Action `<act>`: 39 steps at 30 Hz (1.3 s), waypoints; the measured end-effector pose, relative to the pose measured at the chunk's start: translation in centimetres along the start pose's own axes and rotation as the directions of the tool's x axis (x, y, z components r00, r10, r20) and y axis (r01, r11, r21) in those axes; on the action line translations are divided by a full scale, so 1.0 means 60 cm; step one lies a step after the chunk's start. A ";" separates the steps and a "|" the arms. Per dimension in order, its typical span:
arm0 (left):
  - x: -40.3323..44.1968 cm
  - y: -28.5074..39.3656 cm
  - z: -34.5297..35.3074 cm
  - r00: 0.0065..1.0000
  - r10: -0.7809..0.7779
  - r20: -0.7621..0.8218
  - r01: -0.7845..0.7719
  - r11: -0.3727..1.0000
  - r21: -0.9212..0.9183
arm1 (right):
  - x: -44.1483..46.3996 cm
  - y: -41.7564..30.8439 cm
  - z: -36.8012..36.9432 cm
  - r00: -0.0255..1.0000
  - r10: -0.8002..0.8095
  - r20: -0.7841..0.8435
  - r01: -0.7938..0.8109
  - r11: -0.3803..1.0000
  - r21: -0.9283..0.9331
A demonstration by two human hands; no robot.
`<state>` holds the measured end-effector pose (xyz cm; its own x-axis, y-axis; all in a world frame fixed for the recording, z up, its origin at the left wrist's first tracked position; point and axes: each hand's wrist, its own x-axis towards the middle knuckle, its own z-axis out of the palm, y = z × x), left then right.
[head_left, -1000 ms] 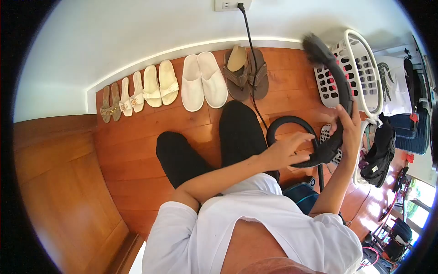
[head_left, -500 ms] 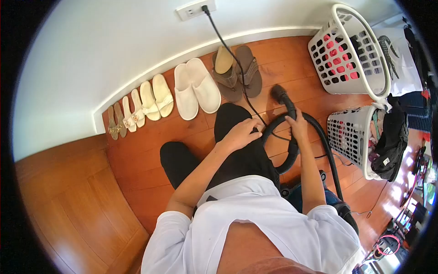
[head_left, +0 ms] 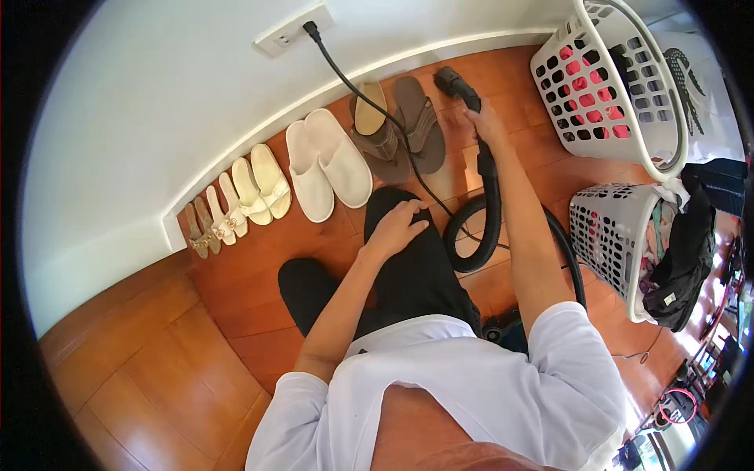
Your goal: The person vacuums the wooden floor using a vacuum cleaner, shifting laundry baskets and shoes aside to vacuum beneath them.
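Note:
My right hand (head_left: 487,125) is wrapped round the black vacuum handle (head_left: 486,161), just behind its brush head (head_left: 453,81). The brush is low over the wooden floor, right of the brown flip-flops (head_left: 424,129). My left hand (head_left: 399,230) rests on my bent knee with its fingers apart and holds nothing. From the handle the ribbed hose (head_left: 488,235) loops down beside my leg. The vacuum body (head_left: 512,334) is partly hidden behind my right arm. A black cord (head_left: 353,86) runs from the wall outlet (head_left: 292,30) across the flip-flops.
White slippers (head_left: 328,166) and several pairs of sandals (head_left: 259,188) line the wall to the left. Two white laundry baskets stand at the right, one upper (head_left: 597,98) and one lower (head_left: 613,228). A wooden panel (head_left: 165,361) is at lower left.
My right hand has brought the brush from high near the upper basket down to the floor by the flip-flops. My left hand has left the hose and come to my knee.

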<state>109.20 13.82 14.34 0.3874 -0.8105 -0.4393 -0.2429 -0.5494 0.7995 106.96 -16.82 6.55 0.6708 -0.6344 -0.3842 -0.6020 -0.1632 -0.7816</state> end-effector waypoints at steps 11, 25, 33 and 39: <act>0.069 0.016 0.090 0.971 0.086 0.224 -0.079 0.996 -0.039 | -0.109 0.074 -0.014 0.997 0.075 -0.006 -0.074 0.994 0.081; 0.036 0.018 0.035 0.995 -0.079 0.058 0.075 0.996 0.057 | -0.097 0.060 -0.093 0.998 -0.016 0.064 -0.016 0.884 0.467; -0.019 0.003 -0.012 0.976 -0.165 -0.140 0.175 0.983 0.059 | -0.226 0.161 -0.141 0.987 0.102 0.121 -0.147 0.875 0.462; -0.088 0.006 -0.088 0.957 -0.134 -0.259 0.161 0.983 0.087 | -0.081 0.240 -0.160 0.991 0.033 -0.133 0.036 0.874 0.485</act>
<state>111.78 18.98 19.13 0.6335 -0.6489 -0.4215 -0.2533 -0.6886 0.6795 90.85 -23.32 1.88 0.5870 -0.7340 -0.3415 -0.2918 0.2016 -0.9350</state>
